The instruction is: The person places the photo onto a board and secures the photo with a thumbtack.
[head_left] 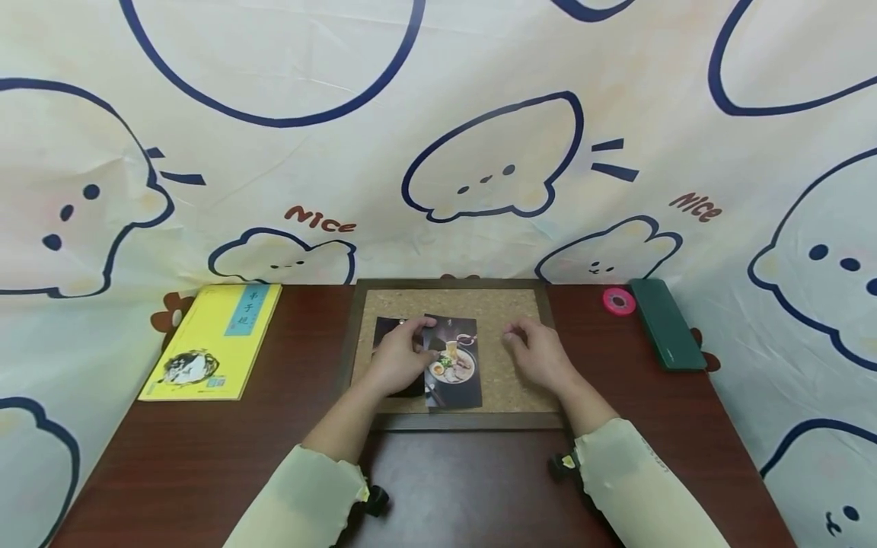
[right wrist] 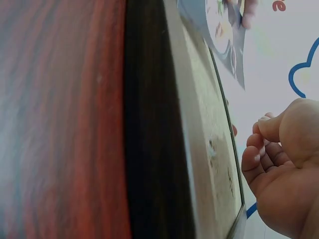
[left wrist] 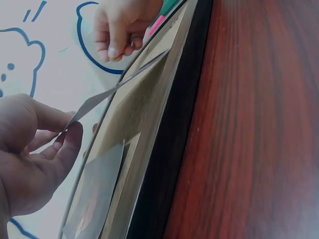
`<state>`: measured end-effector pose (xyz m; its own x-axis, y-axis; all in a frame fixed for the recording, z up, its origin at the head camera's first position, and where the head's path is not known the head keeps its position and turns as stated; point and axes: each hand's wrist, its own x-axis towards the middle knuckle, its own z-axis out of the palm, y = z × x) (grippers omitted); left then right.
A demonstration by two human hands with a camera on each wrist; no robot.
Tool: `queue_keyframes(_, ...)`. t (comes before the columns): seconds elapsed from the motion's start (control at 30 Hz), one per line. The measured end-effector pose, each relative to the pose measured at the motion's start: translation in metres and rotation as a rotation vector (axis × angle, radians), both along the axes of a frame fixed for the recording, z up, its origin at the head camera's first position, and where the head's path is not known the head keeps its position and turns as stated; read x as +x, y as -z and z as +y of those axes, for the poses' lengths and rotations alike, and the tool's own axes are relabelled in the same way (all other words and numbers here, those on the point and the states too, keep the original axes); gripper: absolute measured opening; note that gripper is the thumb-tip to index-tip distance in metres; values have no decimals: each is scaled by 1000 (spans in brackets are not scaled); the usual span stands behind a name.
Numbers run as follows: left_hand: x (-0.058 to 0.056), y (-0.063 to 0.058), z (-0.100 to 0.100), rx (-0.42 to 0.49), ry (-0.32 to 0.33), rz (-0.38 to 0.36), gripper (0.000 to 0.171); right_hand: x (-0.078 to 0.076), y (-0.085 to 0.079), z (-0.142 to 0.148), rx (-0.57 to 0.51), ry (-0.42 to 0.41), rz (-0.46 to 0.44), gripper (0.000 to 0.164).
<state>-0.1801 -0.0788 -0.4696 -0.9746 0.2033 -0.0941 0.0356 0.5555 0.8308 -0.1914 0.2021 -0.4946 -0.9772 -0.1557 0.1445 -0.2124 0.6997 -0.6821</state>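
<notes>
My left hand pinches a photo print of a noodle bowl by its upper left edge, thumb in front. In the left wrist view the held print tilts, its top lifted off the cork and its lower end near the frame. Under that hand, a second dark photo print lies on the cork board, partly hidden. My right hand hovers over the board's right part, apart from the prints. Its fingers are curled with the thumb against the index finger, and nothing shows between them.
The board's wooden frame sits on a dark red-brown table. A yellow book lies at the left. A pink tape roll and a dark green box lie at the right. Behind hangs a cartoon-printed cloth.
</notes>
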Motion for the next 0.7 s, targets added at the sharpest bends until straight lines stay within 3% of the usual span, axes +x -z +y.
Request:
queue_keyframes(0.2, -10, 4, 17, -17, 16, 3, 55, -6, -1, -8, -7, -4, 15, 9)
queue_keyframes(0.7, -24, 8, 43, -69, 27, -20, 58, -24, -4, -30, 28, 16, -95, 12)
